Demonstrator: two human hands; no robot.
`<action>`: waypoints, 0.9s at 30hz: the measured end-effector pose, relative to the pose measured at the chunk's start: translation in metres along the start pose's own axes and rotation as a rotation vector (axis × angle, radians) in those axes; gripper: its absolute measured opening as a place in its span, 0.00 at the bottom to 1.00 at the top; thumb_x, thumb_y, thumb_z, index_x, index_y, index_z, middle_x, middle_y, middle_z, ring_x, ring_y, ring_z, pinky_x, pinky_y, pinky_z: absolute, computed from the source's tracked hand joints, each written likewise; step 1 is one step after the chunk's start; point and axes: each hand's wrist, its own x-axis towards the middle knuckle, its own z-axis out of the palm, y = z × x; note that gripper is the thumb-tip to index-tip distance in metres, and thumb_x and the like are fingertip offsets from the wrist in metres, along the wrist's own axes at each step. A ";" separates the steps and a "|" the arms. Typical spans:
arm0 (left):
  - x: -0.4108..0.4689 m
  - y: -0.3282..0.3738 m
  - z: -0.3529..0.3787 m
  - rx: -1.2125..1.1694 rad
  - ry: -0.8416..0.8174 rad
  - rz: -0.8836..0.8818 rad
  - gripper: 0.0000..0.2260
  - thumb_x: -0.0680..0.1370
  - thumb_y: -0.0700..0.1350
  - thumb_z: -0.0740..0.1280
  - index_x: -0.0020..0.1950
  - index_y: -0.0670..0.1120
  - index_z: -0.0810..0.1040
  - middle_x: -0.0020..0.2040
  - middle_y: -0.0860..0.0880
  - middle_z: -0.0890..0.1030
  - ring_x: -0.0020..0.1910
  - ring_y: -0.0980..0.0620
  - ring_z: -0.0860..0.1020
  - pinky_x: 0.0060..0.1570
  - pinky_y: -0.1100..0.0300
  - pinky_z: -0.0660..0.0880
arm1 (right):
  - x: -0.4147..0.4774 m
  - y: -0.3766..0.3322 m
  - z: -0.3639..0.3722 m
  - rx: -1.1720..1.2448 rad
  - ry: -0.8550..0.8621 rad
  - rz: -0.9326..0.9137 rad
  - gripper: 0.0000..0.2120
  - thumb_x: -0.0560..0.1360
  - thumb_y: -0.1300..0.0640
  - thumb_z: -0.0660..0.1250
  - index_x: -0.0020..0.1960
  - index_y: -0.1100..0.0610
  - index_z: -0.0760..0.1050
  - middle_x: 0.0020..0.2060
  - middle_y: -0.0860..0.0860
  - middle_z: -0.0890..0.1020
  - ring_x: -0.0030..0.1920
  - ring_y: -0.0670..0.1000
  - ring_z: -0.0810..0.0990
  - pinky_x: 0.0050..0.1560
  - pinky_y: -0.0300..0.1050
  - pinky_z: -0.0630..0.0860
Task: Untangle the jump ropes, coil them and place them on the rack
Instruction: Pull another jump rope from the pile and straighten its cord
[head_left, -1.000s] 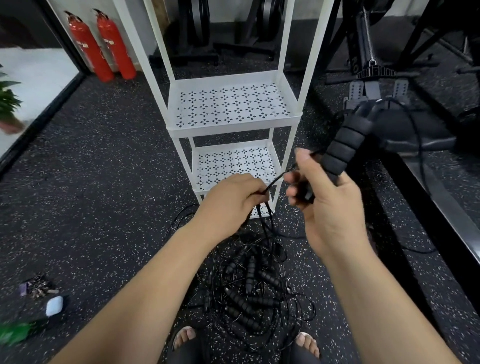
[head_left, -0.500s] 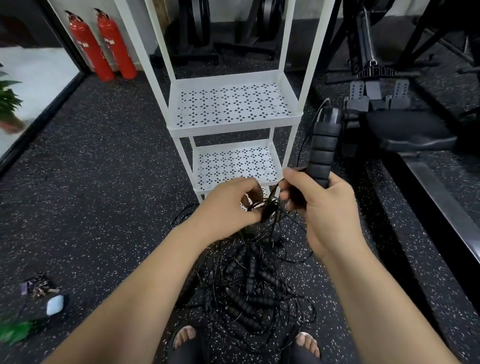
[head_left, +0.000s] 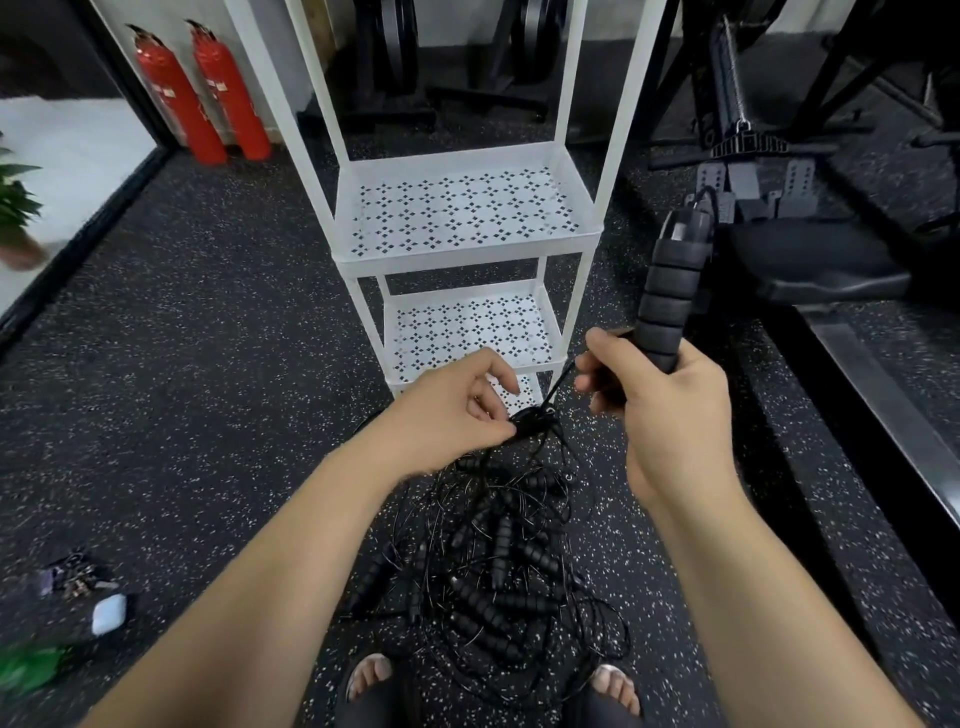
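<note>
Speckled gym floor (head_left: 208, 389). Your right hand (head_left: 670, 415) gripped a foam handle (head_left: 670, 291); your left hand (head_left: 452, 410), just beside it, pinched a cord knot (head_left: 532, 423). Easing loops apart, not tugging, looked wisest.

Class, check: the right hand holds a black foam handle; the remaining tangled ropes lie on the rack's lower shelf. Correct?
No. The head view shows the remaining tangled ropes on the floor, not the rack's shelf; the right hand does hold the black foam handle.
</note>
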 end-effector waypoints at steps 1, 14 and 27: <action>0.001 -0.001 -0.002 0.016 -0.029 -0.020 0.16 0.76 0.45 0.79 0.57 0.60 0.78 0.47 0.54 0.86 0.45 0.55 0.83 0.53 0.57 0.80 | 0.000 0.000 0.000 0.013 -0.006 0.005 0.04 0.78 0.62 0.76 0.47 0.59 0.81 0.37 0.58 0.86 0.37 0.55 0.81 0.35 0.47 0.73; 0.012 -0.003 0.028 -0.216 0.037 -0.148 0.12 0.81 0.52 0.74 0.58 0.54 0.73 0.39 0.52 0.85 0.30 0.57 0.74 0.37 0.58 0.69 | -0.006 -0.013 0.001 0.090 -0.106 0.040 0.04 0.79 0.62 0.75 0.49 0.58 0.80 0.39 0.58 0.85 0.36 0.53 0.81 0.35 0.44 0.74; 0.021 -0.048 0.023 0.428 0.005 -0.144 0.09 0.77 0.46 0.76 0.53 0.58 0.82 0.47 0.55 0.79 0.42 0.50 0.82 0.43 0.52 0.80 | -0.014 -0.033 0.000 0.150 -0.166 0.028 0.05 0.80 0.63 0.74 0.47 0.57 0.79 0.38 0.56 0.83 0.34 0.51 0.80 0.35 0.42 0.74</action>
